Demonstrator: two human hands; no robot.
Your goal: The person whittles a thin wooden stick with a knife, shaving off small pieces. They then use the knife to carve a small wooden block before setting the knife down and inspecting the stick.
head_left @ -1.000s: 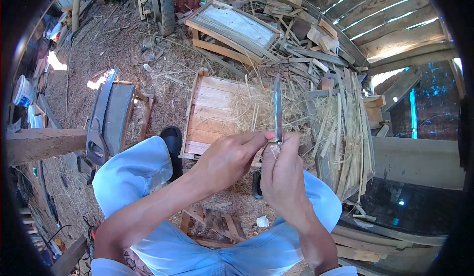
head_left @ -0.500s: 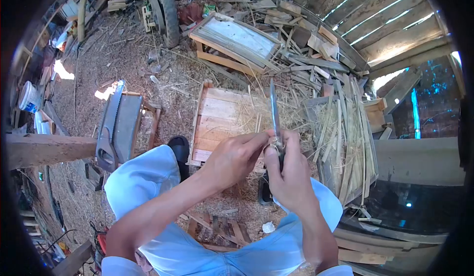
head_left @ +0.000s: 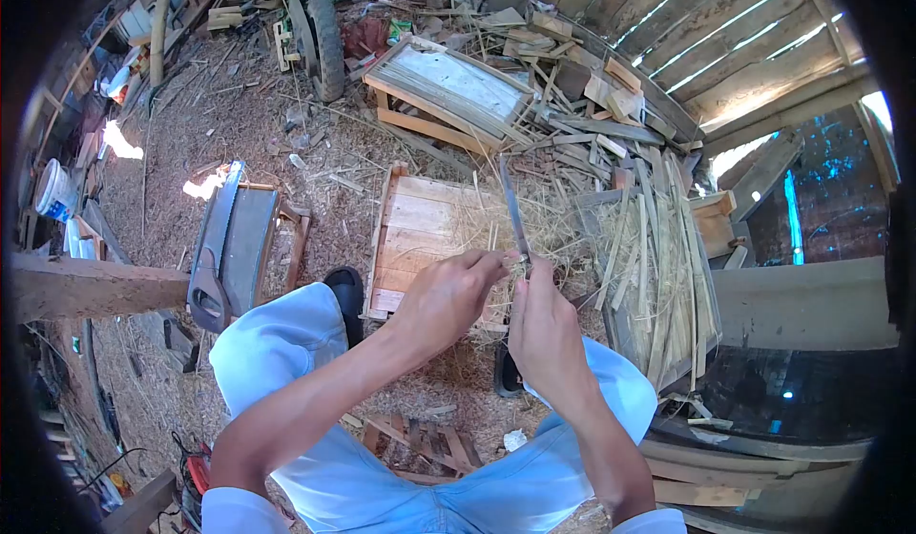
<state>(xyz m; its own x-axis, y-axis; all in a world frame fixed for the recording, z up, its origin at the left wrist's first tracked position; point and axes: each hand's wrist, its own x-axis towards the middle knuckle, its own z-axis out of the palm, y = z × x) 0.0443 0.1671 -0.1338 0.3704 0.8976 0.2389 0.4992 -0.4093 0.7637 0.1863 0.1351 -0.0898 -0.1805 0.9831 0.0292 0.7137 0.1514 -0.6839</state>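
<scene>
My right hand (head_left: 546,334) is wrapped round the handle of a long-bladed knife (head_left: 513,205). Its blade points away from me and leans slightly left. Close beside it, my left hand (head_left: 448,295) is closed, fingertips pinched near the base of the blade. A pale curled shaving (head_left: 515,271) shows between the two hands; whatever the left fingers grip is too small and covered to name. Beneath the hands lies a low slatted wooden panel (head_left: 420,219), with fine shavings strewn over its right side.
To the right, a board holds a pile of thin strips (head_left: 658,267). A handsaw (head_left: 212,257) rests against a dark-topped bench (head_left: 250,238) on the left. Farther off stand a wooden frame with a pale top (head_left: 458,81), scrap wood (head_left: 611,90) and a wheel (head_left: 329,52).
The knife blade has tipped to the left, and my right hand has turned and moved slightly left with it. My left hand stays closed almost where it was.
</scene>
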